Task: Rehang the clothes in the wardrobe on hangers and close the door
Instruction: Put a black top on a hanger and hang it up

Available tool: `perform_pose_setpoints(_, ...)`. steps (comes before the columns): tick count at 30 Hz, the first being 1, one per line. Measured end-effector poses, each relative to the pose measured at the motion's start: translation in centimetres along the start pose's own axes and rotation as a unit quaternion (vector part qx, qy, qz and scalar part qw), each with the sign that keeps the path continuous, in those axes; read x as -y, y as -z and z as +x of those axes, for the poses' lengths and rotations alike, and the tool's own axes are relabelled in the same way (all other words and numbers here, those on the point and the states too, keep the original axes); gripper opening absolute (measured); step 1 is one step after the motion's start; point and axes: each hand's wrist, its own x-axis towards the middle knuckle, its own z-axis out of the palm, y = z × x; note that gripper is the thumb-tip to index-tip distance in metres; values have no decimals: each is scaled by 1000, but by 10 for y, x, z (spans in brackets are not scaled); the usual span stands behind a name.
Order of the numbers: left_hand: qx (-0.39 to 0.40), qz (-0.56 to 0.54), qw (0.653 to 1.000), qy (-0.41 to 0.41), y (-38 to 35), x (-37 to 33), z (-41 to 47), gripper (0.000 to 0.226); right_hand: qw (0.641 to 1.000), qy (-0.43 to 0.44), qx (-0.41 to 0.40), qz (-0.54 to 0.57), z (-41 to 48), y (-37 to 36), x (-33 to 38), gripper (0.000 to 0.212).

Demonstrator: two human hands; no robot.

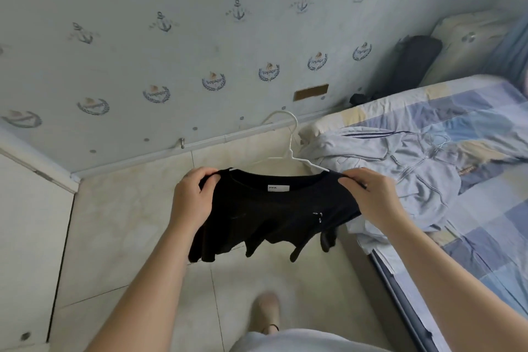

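Note:
A black T-shirt (265, 214) with a white neck label hangs in the air over the floor, with a white wire hanger (291, 146) inside its collar. The hanger's hook sticks up above the neckline. My left hand (191, 194) grips the shirt's left shoulder. My right hand (368, 191) pinches the right shoulder. A light grey zip jacket with dark stripes (400, 168) lies crumpled on the bed at my right.
The bed (471, 237) with a blue and cream checked sheet fills the right side. A white cabinet panel (25, 237) stands at the left. A wall with anchor wallpaper is ahead. Beige floor tiles and my foot (267, 311) are below.

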Motion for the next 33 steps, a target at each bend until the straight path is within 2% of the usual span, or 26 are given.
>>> perform_pose_setpoints(5,-57,6,998,13,26,5,-84,18,998,54,12,-9,-58,2,20,34)
perform_pose_setpoints(10,-108,10,994,15,58,2,-182,17,994,108,24,1,-126,18,40,10)
perform_pose_setpoints(15,-179,5,984,-4,97,-19,-258,17,990,135,17,40,-189,34,76,12)
perform_pose_setpoints(24,-260,19,963,-65,197,-67,-343,17,966,245,0,86,-249,73,164,7)
perform_pose_setpoints(33,-376,40,913,-149,317,-126,-404,16,924,345,-5,165,-304,115,291,19)
